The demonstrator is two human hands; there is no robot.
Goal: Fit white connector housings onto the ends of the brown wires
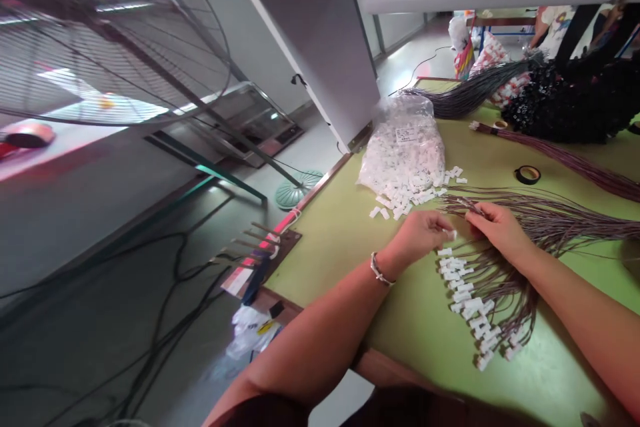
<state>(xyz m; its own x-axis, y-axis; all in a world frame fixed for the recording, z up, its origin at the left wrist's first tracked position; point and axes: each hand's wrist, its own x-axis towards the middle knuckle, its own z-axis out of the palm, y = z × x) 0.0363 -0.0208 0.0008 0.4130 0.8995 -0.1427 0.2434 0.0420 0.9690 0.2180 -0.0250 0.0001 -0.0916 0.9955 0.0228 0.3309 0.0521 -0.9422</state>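
My left hand [423, 237] is closed in a pinch, with a small white plastic connector [453, 235] at its fingertips. To its right, my right hand [495, 227] pinches the ends of a few thin dark wires [467, 203]. Below the hands lies a row of wires ending in white connectors [463, 287], fanned out on the green table [340, 260]. Loose brown wires [575, 217] stretch rightward behind my right hand. Loose white connectors [400, 203] spill from a clear plastic bag [403, 137] beyond my left hand.
A roll of black tape [527, 175] and a reddish wire bundle [560, 157] lie farther back. Black parts [575, 100] are heaped at the back right. A metal-pronged holder [260, 247] sits on the table's left edge. A large fan [115, 47] stands at left. A person [553, 23] is in the background.
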